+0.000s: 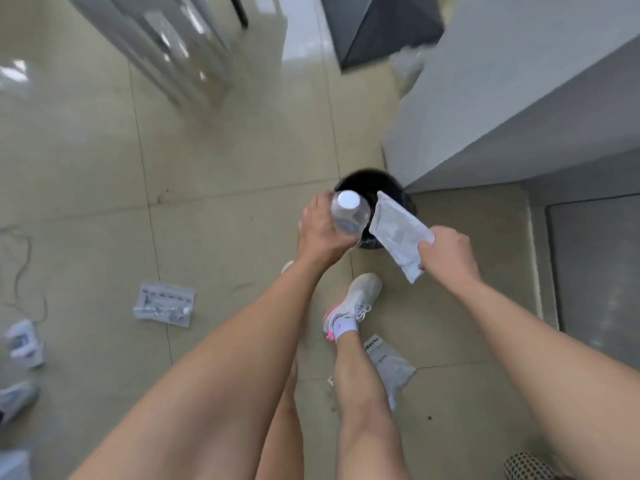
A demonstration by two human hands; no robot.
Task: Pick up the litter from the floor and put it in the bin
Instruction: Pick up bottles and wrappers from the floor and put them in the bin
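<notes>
A round black bin point(360, 183) stands on the tiled floor beside a grey counter. My left hand point(320, 232) grips a clear plastic bottle point(349, 216) with a white cap, held upright over the bin's near left rim. My right hand point(448, 252) pinches a flat white plastic pouch point(398, 233) by its near end, its far end reaching over the bin's mouth. More litter lies on the floor: a clear printed packet point(164, 303) to the left and a white bag point(389, 365) behind my right foot.
The grey counter point(502, 98) rises at the right, close to the bin. A dark box point(381, 26) stands at the back. A small device with a cable point(24, 337) lies at the far left. My shoe point(353, 303) is just before the bin. Another shoe point(17, 398) shows at left.
</notes>
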